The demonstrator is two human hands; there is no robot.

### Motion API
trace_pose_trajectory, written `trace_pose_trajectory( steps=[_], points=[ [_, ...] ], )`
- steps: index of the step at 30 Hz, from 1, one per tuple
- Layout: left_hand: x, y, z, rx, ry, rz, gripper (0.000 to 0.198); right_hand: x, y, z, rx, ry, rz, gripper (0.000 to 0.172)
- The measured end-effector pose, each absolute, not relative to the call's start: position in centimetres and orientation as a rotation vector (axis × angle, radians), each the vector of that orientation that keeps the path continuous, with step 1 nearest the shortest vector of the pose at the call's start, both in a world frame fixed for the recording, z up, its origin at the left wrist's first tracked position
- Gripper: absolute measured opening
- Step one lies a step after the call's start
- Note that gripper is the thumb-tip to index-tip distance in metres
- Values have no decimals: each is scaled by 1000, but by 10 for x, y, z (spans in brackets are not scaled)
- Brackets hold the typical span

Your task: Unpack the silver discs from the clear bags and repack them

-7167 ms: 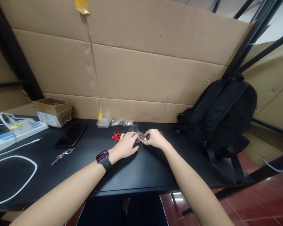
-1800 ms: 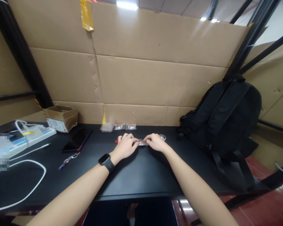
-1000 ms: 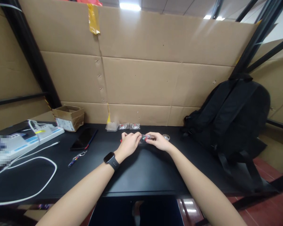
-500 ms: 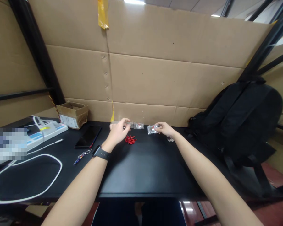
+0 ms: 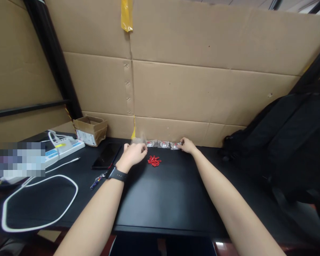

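Along the back of the black table, small clear plastic packets with round silvery contents and red spots lie in a row. My right hand (image 5: pixel 188 145) pinches the edge of the rightmost packet (image 5: pixel 175 145), which is beside the middle packet (image 5: pixel 164 144). Another packet (image 5: pixel 150 143) sits close to the fingertips of my left hand (image 5: pixel 134 153). That hand is closed, its fingers curled; whatever they hold is hidden. Behind it stands a see-through plastic piece (image 5: pixel 139 140), partly covered. A bunch of red cord (image 5: pixel 154 161) lies in front of the packets.
At left are a small cardboard box (image 5: pixel 92 131), a dark phone (image 5: pixel 106 155), a key ring (image 5: pixel 97 181), a power strip (image 5: pixel 69 148) and a looped white cable (image 5: pixel 76 192). A black backpack (image 5: pixel 288 142) occupies the right. Cardboard (image 5: pixel 176 89) walls the back.
My right hand has set its packet down at the row's right end, near the middle packet. My left hand has drawn its fingers in. The view has shifted left.
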State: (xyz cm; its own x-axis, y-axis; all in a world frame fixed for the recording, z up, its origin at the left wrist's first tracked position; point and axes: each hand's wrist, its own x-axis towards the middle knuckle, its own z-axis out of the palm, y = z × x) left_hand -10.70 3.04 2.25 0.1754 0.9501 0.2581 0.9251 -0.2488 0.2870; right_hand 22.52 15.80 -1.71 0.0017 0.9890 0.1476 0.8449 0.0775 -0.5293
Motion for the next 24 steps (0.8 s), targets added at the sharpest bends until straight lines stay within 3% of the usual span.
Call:
trace_pose_trajectory(
  steps=[5,14,20,24],
  points=[
    [-118,35,16,2337,2046,439,28,230,141,-8,-1871,-1904,223,44],
    [-119,38,10,2299,2091,548,37,277,81,9,-1683,-2061,100,25],
    [-100,29,20,2560,1582,578,22,324,44,-6,-1442,-2211,386,49],
    [-78,22,12,2697,1508,599,26,334,38,-11,-1407,-2216,302,50]
  ],
)
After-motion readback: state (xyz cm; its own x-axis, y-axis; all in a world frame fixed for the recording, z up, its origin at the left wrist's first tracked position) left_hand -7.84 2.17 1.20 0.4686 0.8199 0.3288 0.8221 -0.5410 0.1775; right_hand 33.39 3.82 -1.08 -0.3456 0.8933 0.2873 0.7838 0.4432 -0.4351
